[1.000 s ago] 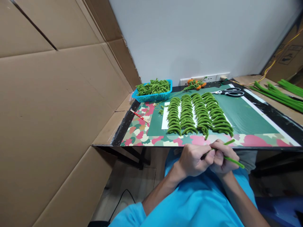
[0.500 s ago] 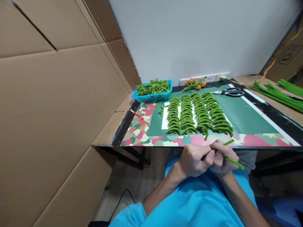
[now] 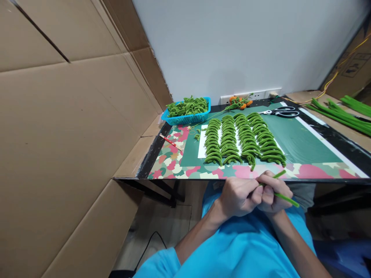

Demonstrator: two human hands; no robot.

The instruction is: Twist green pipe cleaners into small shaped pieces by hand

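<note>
Just off the table's front edge, above my lap, both hands meet with fingers curled and thumbs side by side. A green pipe cleaner is pinched between them; two of its ends stick out past the right hand, one up and one down to the right. My left hand is closed on its inner part, which the fingers mostly hide. My right hand is closed around it too. In front of the hands, rows of bent green pipe cleaner pieces lie on a white sheet.
A blue basket full of green twisted pieces stands at the back left. Orange flowers and black-handled scissors lie at the back. Long green pipe cleaners rest at the right. A red-wrapped stick lies left; cardboard walls that side.
Almost nothing differs. Both hands stay together on the pipe cleaner, with only a very slight shift of the fingers.
</note>
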